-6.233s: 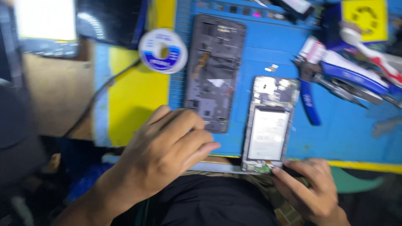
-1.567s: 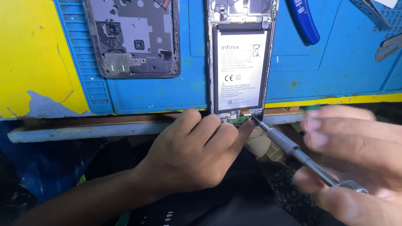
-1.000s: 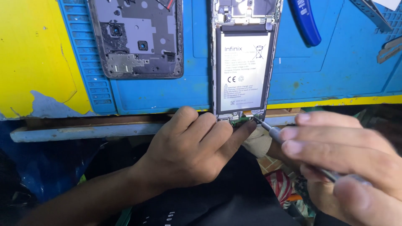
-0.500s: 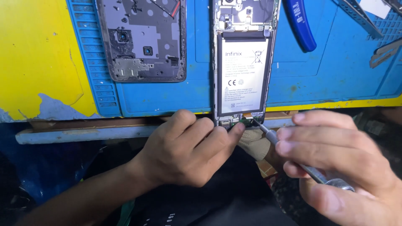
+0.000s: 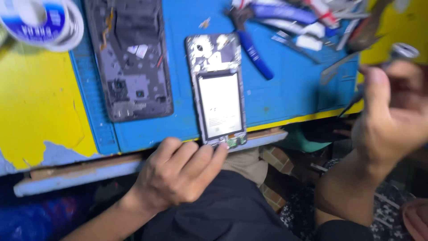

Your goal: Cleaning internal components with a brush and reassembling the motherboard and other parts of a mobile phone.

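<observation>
right hand (image 5: 392, 116) lifted away, grip clenching metal screwdriver (image 5: 379, 76) | left hand (image 5: 178, 174) fingertips steadying opened phone (image 5: 218, 89)

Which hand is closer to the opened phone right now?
Left. The left hand has its fingertips touching the bottom edge of the opened phone at the mat's edge. The right hand is raised well off to the phone's right, holding a screwdriver.

Blurred right hand (image 5: 392, 120); tape roll (image 5: 42, 22) cut off.

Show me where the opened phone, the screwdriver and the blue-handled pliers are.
opened phone (image 5: 219, 105): head view, on its white battery.
screwdriver (image 5: 401, 50): head view, on its metal cap above the right hand (image 5: 392, 120).
blue-handled pliers (image 5: 255, 52): head view, on one blue handle.
</observation>
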